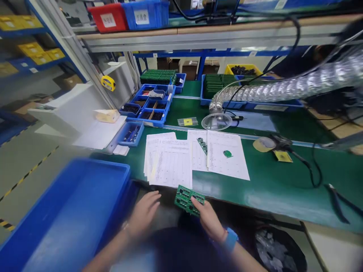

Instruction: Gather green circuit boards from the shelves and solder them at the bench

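Note:
My right hand [208,221] grips a green printed circuit board [188,200] by its edge, just below the front edge of the green bench mat [227,189]. My left hand [144,213] is beside the board with its fingers apart, holding nothing and not visibly touching it. Beyond the hands lie printed paper sheets [168,162] and a second set of sheets [225,149]. On those sheets rest a narrow green circuit board [202,145] and a small round green board [227,153].
A large blue plastic tote [65,215] stands to my left, and a black bin of clear plastic [279,251] sits low on the right. Black-handled pliers [337,202] lie on the mat. Blue compartment trays [149,104] and a silver extraction duct [283,85] stand farther back.

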The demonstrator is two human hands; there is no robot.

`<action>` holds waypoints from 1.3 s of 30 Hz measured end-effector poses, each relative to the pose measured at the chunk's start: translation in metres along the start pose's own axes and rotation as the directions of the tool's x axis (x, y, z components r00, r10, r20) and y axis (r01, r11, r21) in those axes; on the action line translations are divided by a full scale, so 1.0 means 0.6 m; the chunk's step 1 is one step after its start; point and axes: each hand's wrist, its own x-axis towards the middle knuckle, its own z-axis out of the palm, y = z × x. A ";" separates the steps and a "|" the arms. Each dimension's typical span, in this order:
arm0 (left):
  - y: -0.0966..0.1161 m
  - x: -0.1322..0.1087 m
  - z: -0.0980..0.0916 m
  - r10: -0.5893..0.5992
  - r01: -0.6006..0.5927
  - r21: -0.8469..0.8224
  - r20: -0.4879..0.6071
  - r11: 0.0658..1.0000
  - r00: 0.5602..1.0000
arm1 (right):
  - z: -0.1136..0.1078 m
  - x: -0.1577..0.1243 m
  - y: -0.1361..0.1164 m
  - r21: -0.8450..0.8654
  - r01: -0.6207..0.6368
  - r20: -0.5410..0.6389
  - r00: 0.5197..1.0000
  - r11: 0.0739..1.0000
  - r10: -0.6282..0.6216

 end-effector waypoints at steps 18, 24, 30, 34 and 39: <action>-0.214 0.444 0.047 -0.610 0.575 -0.511 0.119 0.639 0.783 | -0.055 0.298 -0.045 -0.260 -0.265 0.075 0.953 0.928 0.293; -0.253 0.495 0.069 -0.622 0.603 -0.554 0.183 0.574 0.761 | -0.053 0.305 -0.057 -0.323 -0.316 0.051 0.935 0.892 0.350; -0.259 0.509 0.072 -0.627 0.621 -0.522 0.195 0.585 0.754 | -0.041 0.307 -0.071 -0.350 -0.336 0.009 0.932 0.875 0.361; -0.253 0.518 0.067 -0.544 0.572 -0.458 0.207 0.680 0.813 | -0.038 0.309 -0.079 -0.355 -0.354 -0.016 0.928 0.866 0.372; -0.210 0.483 0.049 -0.295 0.378 -0.435 0.248 0.817 0.923 | -0.041 0.311 -0.077 -0.320 -0.356 0.041 0.921 0.878 0.388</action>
